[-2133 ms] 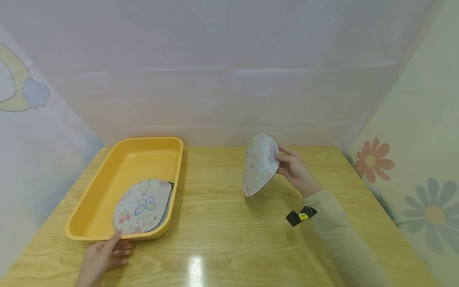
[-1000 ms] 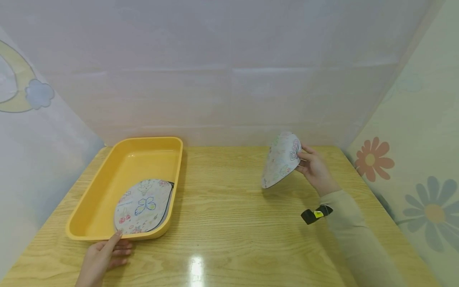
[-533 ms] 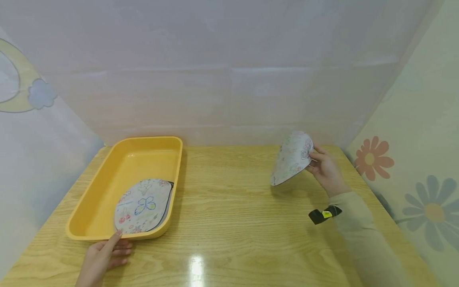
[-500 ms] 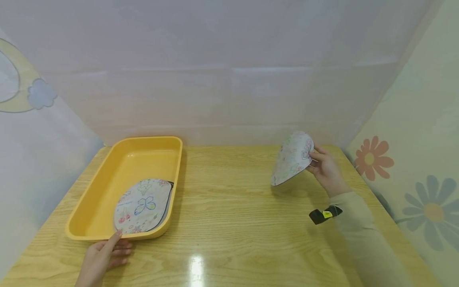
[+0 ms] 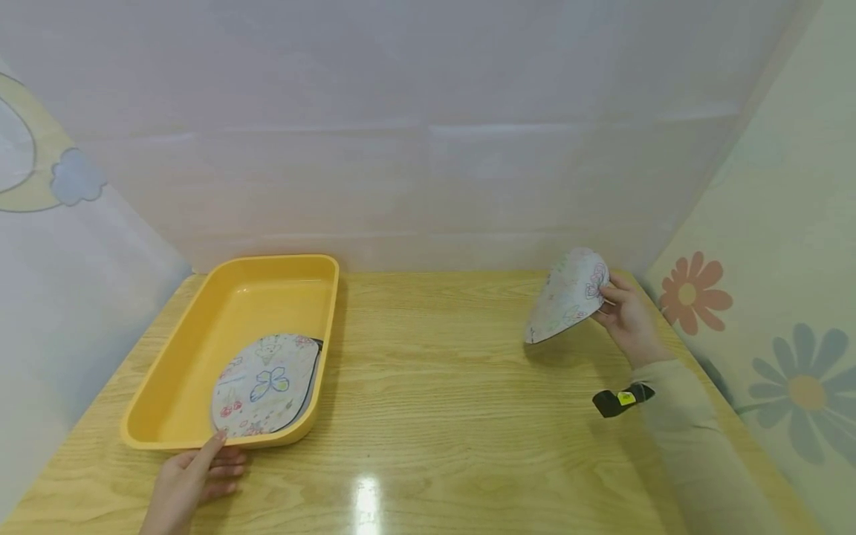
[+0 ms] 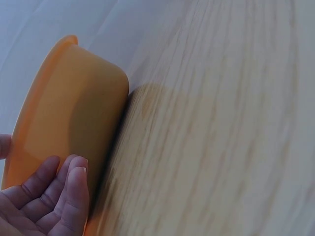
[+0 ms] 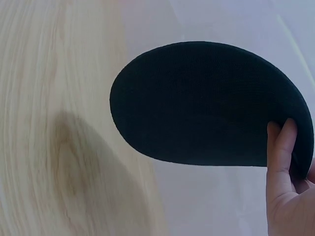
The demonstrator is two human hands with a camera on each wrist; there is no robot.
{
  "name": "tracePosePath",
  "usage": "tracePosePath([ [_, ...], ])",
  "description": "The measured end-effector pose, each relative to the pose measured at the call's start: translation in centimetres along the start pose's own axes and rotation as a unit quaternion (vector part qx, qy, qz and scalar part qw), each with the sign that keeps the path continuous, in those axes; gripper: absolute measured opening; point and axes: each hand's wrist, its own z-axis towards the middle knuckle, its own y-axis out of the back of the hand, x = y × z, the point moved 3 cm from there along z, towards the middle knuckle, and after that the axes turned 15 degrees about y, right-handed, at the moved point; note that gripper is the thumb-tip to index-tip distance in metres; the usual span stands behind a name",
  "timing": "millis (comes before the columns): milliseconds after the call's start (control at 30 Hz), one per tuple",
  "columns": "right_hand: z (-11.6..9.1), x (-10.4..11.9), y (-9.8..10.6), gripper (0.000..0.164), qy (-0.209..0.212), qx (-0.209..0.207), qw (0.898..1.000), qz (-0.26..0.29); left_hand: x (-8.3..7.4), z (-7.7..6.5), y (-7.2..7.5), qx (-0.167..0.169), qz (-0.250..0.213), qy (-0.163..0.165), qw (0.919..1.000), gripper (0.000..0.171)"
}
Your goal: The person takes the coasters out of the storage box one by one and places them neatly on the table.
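My right hand [image 5: 627, 318] pinches a mouse pad [image 5: 567, 297] by its right edge, thumb on the printed face. The pad is held tilted and bent above the table's back right; its light face carries colourful doodles. In the right wrist view its plain black underside [image 7: 197, 108] shows, with fingertips pressed against it. My left hand [image 5: 194, 475] grips the front rim of a yellow tray [image 5: 163, 357], thumb on the rim and fingers under it outside. In the tray's front right corner lies another doodled mouse pad [image 5: 267, 383], with a grey and a black edge showing beneath it.
The tray stands on the left of a wood-grain table [image 5: 428, 416]. A pale sheet [image 5: 428, 148] rises behind the table's back edge, with decorated side walls at left and right. A black strap [image 5: 622, 399] hangs at my right wrist.
My right hand has carried the mouse pad from the table's middle toward the right, keeping it tilted. My left hand, the tray and the pad inside have stayed in place.
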Motion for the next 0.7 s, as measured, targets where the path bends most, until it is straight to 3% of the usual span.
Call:
tracePosePath([
  [200, 0.1, 0.6, 1.6, 0.032, -0.002, -0.020, 1.000, 0.018, 0.0, 0.1, 0.0, 0.000, -0.001, 0.004, 1.0000, 0.053],
  [367, 0.3, 0.9, 2.7, 0.063, -0.011, -0.031, 0.999, 0.018, 0.1, 0.1, 0.0, -0.001, -0.004, 0.008, 1.0000, 0.053],
  [433, 0.4, 0.9, 3.1, 0.069, -0.018, -0.034, 0.999, 0.018, 0.1, 0.2, 0.0, -0.002, -0.006, 0.007, 1.0000, 0.053],
  [567, 0.5, 1.1, 4.1, 0.066, -0.029, -0.036, 0.999, 0.021, 0.2, 0.2, 0.0, -0.003, -0.008, 0.007, 0.9999, 0.053],
  [700, 0.4, 1.5, 4.9, 0.048, -0.030, -0.029, 0.999, 0.016, 0.2, 0.2, 0.0, -0.003, -0.008, 0.008, 0.9999, 0.053],
])
